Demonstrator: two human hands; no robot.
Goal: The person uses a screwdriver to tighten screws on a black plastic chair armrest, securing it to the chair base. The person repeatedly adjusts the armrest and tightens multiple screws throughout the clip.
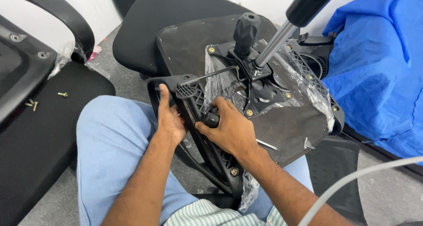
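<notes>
Black plastic armrest [194, 120] lies across the person's lap, pressed to the near-left edge of an upturned chair seat [194, 45]. Right hand [231, 129] is closed round a small black tool handle [211, 119] set against the armrest bracket; fingers wrapped tight on it. Left hand [169, 118] grips the armrest's outer edge, thumb up along it, fingers curled behind & clamped on the plastic.

Seat underside is dark board w/ a black metal mechanism plate [260, 82] bolted mid-board, brass-coloured screws at corners, loose clear plastic wrap [304, 82] over it. A chrome gas-lift column [275, 43] rises from the plate toward the top right; a black knob [245, 29] stands just beside it. Thin wire lever runs from plate toward the armrest.

Person sits in light blue trousers [114, 138], striped shirt hem at bottom.

Left: another black seat cushion [44, 138] w/ a few loose gold screws [63, 94] on it, plus a black chair back part. Floor [128, 82] is grey carpet. White wall behind. Blue cloth [374, 67] heaped at right. White cable [361, 175] crosses the bottom right corner.
</notes>
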